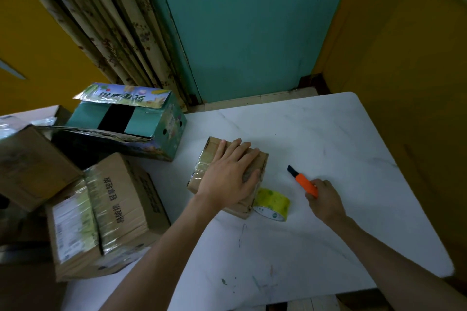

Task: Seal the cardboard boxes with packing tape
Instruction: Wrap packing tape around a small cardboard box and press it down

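L hand: left hand (231,171) lies flat, palm down, on top of the small brown cardboard box (263,160); fingers (242,151) straight and close together, thumb out along the box's right edge.
R hand: right hand (324,197) grips the orange plastic utility knife (304,182); fingers (316,183) curled round the handle's rear end, dark blade tip pointing away from the person, just over the tabletop. Can't tell if it touches.
Box: sits approx. mid white marble-look tabletop (328,139), flaps down, glossy clear tape across its left part.
Tape: yellowish clear packing-tape roll (274,204) lies right against the box's near right corner, between box and R hand.
Left side: bigger taped brown cardboard box w/ printed characters (121,204) at the tabletop's left edge, another plain brown box (32,166) beside it; behind them an open teal printed carton (141,124).
Background: teal door w/ metal knob (240,33), flowered beige curtain (113,20), yellow walls (404,70).
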Demonstrator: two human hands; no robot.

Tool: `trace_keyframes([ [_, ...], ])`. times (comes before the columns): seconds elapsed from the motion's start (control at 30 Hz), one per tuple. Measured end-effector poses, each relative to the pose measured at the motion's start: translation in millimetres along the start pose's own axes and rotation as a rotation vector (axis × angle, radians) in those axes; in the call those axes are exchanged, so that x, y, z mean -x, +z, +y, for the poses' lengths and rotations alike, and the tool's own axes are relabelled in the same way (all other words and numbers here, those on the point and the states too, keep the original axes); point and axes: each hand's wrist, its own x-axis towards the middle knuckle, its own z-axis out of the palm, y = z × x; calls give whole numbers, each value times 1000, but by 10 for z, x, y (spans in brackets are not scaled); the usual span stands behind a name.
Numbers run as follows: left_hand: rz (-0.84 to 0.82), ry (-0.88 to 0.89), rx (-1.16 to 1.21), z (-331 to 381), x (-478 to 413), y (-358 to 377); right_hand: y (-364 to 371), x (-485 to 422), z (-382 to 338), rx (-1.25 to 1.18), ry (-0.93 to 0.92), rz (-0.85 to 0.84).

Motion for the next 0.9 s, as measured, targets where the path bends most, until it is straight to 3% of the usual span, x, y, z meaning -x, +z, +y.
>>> trace_keyframes([
  [0.23,-3,-10,0,-2,4,-12,173,86,5,-16,-47,125],
  [0.33,-1,-9,-3,1,3,-18,-66,281,-358,-261,-199,172],
  [0.4,-1,-10,-3,2,0,-18,-181,526,-602,-404,-289,89],
  [0.53,1,-12,-5,21,4,-21,-162,748,-853,-346,-305,-139],
  [0.73,0,-17,-9,23,1,-33,-77,553,-974,-409,-186,-268],
  [0.9,-5,-14,-18,11,2,-14,-110,495,-924,-502,-302,-436],
])
